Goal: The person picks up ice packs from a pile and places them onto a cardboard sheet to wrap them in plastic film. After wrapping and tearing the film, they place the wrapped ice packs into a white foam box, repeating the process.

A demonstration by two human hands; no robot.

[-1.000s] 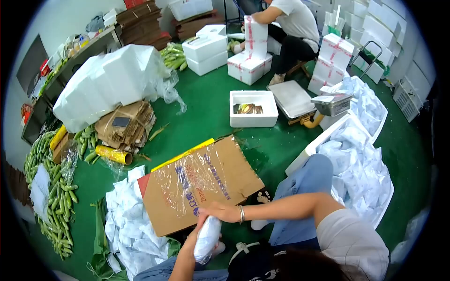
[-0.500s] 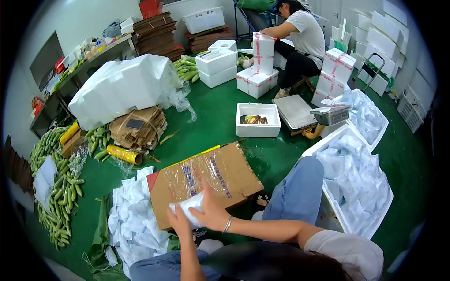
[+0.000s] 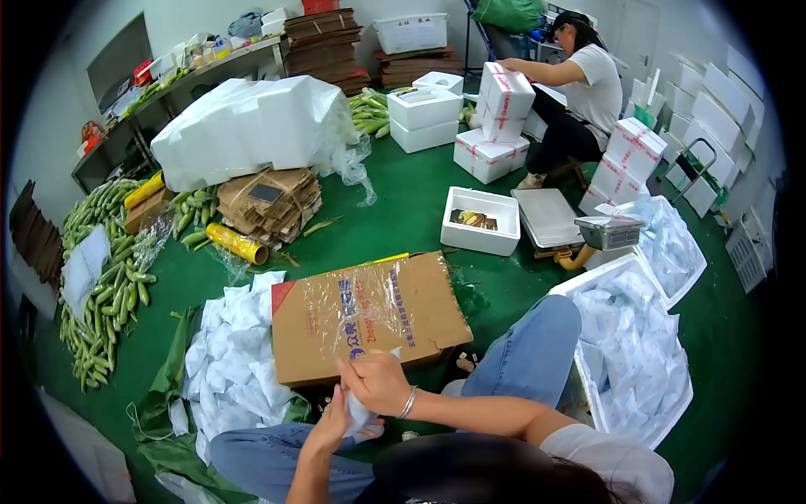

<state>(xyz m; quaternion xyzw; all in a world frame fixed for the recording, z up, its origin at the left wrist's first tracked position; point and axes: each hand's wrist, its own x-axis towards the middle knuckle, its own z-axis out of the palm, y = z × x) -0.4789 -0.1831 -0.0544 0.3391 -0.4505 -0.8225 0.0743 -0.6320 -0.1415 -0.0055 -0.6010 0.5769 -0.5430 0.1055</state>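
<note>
Near the middle of the near edge of the cardboard box [image 3: 382,307], the two hands meet around a small white packet [image 3: 359,415]. The right hand [image 3: 375,382], with a bracelet [image 3: 408,402] at its wrist, has its fingers curled in at the packet's upper end; exactly what the fingertips pinch is too small to tell. The left hand [image 3: 330,422] supports the packet's left side, its fingers held close together and partly hidden. Whether the packet touches the box cannot be told.

Left of the box lies a heap of white packets [image 3: 237,353], partly on green sheeting [image 3: 168,403]. To the right, beyond a bent knee [image 3: 537,344], a white foam bin [image 3: 598,403] holds pale blue-white packets [image 3: 634,349]. Past the box's far edge stands an open foam box [image 3: 480,238], just beside a platform scale [image 3: 547,217]. Farther back, a seated person [image 3: 592,92] rests an arm on a taped foam box [image 3: 506,101].
</note>
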